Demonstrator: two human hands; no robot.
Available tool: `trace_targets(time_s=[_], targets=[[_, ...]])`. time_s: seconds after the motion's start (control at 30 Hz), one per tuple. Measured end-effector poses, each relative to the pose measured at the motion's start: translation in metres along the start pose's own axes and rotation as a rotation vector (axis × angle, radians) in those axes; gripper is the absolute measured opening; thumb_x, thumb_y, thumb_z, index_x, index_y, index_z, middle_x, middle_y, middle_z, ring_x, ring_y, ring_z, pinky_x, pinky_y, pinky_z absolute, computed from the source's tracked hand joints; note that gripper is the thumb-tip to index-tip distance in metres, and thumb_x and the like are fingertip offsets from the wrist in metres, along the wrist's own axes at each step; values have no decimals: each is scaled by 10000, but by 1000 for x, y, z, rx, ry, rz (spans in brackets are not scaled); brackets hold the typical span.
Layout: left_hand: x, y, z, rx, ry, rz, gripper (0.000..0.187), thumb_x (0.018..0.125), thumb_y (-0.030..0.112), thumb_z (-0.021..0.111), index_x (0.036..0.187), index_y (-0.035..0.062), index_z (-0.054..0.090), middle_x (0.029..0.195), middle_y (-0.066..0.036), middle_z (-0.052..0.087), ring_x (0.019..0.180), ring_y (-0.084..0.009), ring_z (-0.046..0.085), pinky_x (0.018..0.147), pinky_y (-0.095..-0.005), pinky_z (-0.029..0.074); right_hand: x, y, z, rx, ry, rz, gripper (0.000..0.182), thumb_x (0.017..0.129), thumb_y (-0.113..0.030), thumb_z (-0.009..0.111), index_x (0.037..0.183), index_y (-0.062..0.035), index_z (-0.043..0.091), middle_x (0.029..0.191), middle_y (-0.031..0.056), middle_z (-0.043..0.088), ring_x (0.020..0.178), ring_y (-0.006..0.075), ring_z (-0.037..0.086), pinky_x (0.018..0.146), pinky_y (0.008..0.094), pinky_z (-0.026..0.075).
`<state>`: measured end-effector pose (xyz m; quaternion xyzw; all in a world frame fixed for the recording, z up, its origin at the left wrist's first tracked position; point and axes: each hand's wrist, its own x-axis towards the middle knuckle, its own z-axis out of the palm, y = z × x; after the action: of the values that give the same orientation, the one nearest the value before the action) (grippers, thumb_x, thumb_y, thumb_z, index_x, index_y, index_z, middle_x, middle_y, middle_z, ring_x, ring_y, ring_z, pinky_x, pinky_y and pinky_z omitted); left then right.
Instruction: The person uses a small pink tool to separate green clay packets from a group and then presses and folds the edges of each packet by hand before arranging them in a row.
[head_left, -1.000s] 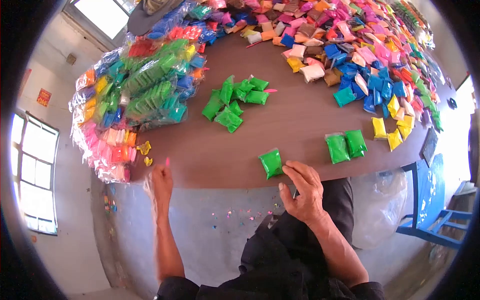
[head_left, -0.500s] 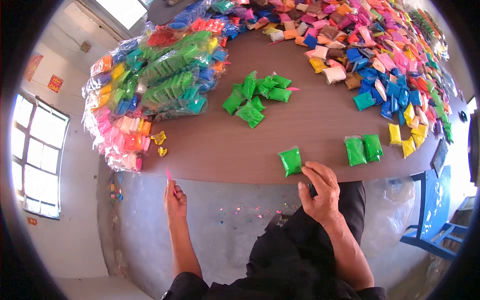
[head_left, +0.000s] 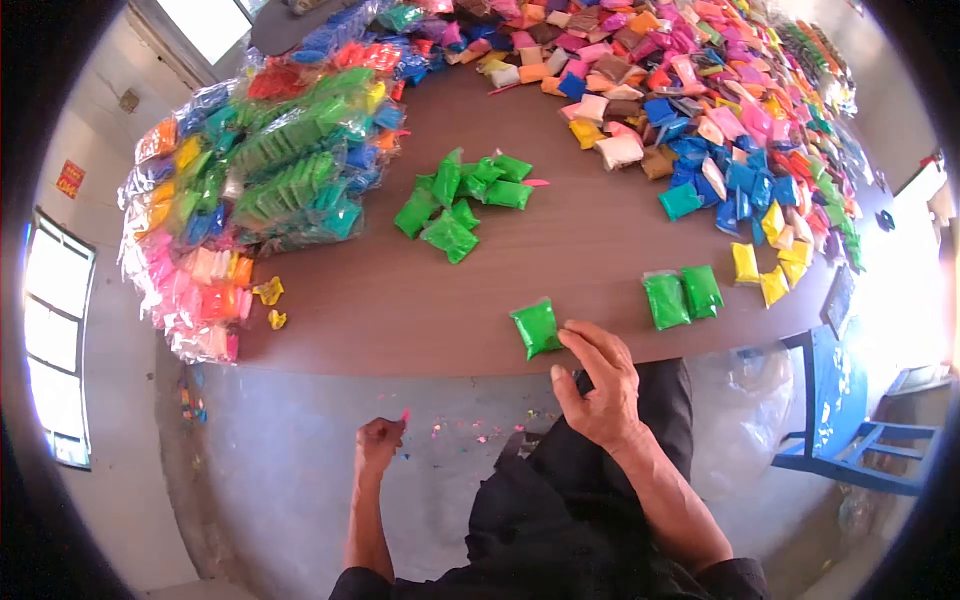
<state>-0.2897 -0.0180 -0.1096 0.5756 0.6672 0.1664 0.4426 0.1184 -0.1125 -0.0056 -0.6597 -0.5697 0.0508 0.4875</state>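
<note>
Head view: right hand (head_left: 597,385) fingertips touch green packet (head_left: 536,328) — left hand (head_left: 378,443) grip pinches pink sliver (head_left: 405,413), barely discernible.

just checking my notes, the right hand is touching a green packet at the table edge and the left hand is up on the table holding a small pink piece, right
Not quite. The right hand does touch the green packet at the edge of the table, but the left hand is not on the table: the head view shows it lowered below the edge, over the floor, with the small pink piece in its grip.
</note>
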Motion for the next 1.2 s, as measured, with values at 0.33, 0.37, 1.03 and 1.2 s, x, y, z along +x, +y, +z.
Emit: trace_targets(time_s=[0.33,0.37,1.03,1.2], targets=[[-42,232,58,18,-46,639,197,994,154,823,896,-9,772,703,-62,715,654,-97,643,589,-320,510,25,-2,1,-110,-104,-108,405,900,-119,787,1294,-31,758,1397,144,724,1322,370,677,1077,489,518],[-41,239,69,42,-54,666,198,992,156,824,898,-10,771,702,-75,714,649,-105,645,590,-326,513,26,-2,1,-125,-126,-113,394,907,-113,780,1292,-31,760,1391,143,729,1325,369,677,1075,486,516],[10,247,93,276,112,678,237,1001,227,818,902,19,764,723,-160,718,591,-229,677,579,-396,525,24,6,20,-126,-6,-24,295,871,-164,850,1157,-100,819,1280,55,793,1255,277,716,1048,454,521],[-8,250,102,264,62,712,238,990,219,826,896,12,752,713,-153,713,594,-198,660,580,-389,519,26,4,18,-100,-6,-5,297,862,-144,858,1153,-96,827,1278,53,802,1255,276,721,1057,456,523]])
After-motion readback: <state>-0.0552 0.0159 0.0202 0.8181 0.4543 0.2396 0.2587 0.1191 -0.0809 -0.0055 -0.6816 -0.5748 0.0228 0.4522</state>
